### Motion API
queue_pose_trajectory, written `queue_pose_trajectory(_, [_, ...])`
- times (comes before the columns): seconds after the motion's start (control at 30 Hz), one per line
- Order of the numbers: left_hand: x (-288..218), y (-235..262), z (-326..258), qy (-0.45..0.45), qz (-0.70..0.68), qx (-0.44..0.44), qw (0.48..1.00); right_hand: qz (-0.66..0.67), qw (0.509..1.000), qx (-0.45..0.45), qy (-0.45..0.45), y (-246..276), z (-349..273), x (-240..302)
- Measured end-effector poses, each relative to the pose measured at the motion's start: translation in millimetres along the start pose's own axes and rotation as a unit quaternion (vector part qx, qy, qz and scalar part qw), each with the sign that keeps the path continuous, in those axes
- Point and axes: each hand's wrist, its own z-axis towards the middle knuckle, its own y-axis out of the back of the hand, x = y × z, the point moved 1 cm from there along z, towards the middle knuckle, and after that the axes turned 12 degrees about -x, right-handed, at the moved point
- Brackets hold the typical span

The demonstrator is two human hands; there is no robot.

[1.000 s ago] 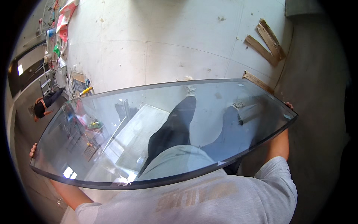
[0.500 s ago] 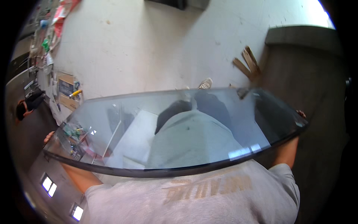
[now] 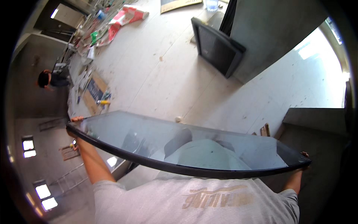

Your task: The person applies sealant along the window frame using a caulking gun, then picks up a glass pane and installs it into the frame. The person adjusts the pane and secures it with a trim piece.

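Note:
A wide, dark-framed glass window panel (image 3: 149, 138) spans the space in front of my chest. My left hand (image 3: 77, 119) grips its left end, with the fingers showing over the edge. At the opposite end my right hand (image 3: 305, 155) is closed round the edge, only its fingertips and part of its wrist showing. The near edge of the frame lies close to my grey shirt (image 3: 167, 198). Through the glass, and in its reflections, dim shapes of my body and legs appear. My palms are hidden by the frame.
Another dark-framed panel (image 3: 216, 46) leans against a grey wall (image 3: 268, 33) ahead. Flattened cardboard (image 3: 91, 93), a yellow-handled tool (image 3: 104, 102) and a red-and-white sheet (image 3: 119, 22) litter the left. Short wood pieces (image 3: 265, 130) lie at right. A person (image 3: 57, 79) stands far left.
My view has swung, bringing the leaning panel and the grey wall ahead into sight. The held panel now appears lower at its far edge and more edge-on. Both hands keep hold of its ends.

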Motion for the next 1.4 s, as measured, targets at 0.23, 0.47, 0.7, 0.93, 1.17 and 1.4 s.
queue_pose_trajectory(0.23, [29.5, 114.7, 165.3, 0.023, -0.04, -0.097, 0.994, -0.054, 0.969, -0.238, 0.028, -125.3, 46.8, 2.6])
queue_pose_trajectory(0.47, [61.6, 175.6, 389.1, 0.028, -0.066, -0.157, 0.985, -0.079, 0.871, -0.474, 0.101, -282.9, 72.7, -61.8])
queue_pose_trajectory(0.7, [110.6, 199.7, 577.3, 0.045, 0.007, -0.224, 0.973, -0.073, 0.874, -0.464, 0.123, -361.4, 98.9, -169.7])
queue_pose_trajectory(0.93, [123.6, 210.4, 735.1, 0.035, 0.033, -0.204, 0.978, 0.042, 0.801, -0.581, 0.14, -466.1, 186.2, -308.0])
queue_pose_trajectory(1.17, [190.5, 305.5, 887.4, 0.076, 0.005, -0.231, 0.97, 0.027, 0.798, -0.573, 0.187, -587.6, 296.1, -385.6])
queue_pose_trajectory(1.4, [264.5, 363.2, 1089.6, 0.095, -0.059, -0.284, 0.952, -0.031, 0.848, -0.494, 0.189, -705.6, 332.1, -479.6])
